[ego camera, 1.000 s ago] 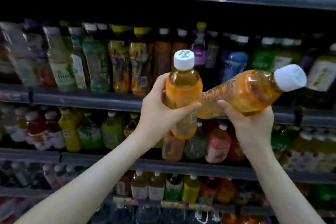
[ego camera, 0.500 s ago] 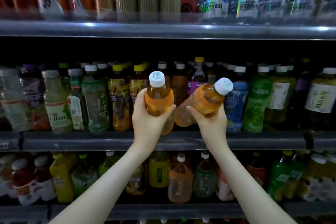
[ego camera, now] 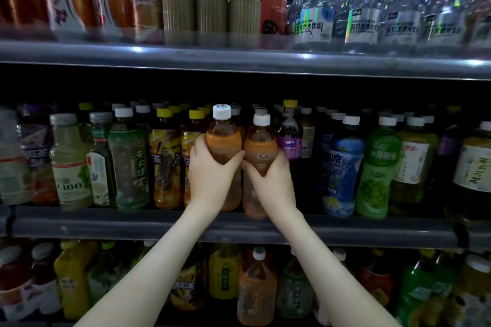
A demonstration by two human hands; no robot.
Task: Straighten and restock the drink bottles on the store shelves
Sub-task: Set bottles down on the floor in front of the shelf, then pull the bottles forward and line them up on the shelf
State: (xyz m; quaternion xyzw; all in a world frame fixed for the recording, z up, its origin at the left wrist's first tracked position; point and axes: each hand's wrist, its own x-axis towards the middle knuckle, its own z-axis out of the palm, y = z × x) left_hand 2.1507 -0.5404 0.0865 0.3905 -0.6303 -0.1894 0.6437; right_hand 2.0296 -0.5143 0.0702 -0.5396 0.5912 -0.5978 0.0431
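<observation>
Two orange tea bottles with white caps stand upright side by side at the front of the middle shelf (ego camera: 159, 223). My left hand (ego camera: 210, 178) grips the left orange bottle (ego camera: 223, 138) round its middle. My right hand (ego camera: 271, 180) grips the right orange bottle (ego camera: 260, 146) the same way. The two bottles almost touch, and their bases sit at the shelf's front lip, partly hidden by my hands. Yellow-capped tea bottles (ego camera: 166, 162) stand just left of them and a purple Fanta bottle (ego camera: 289, 141) just right.
The middle shelf is packed with rows of bottles: green tea (ego camera: 128, 162), a C100 bottle (ego camera: 70, 164), blue (ego camera: 342, 172) and green (ego camera: 377, 172) bottles. The top shelf (ego camera: 239, 58) carries coffee bottles (ego camera: 212, 0) and clear water bottles (ego camera: 313, 13). Below stand more drinks (ego camera: 256, 287).
Both hands carried the orange bottles up and forward into the middle shelf. The right bottle, tilted before, now stands upright beside the left one.
</observation>
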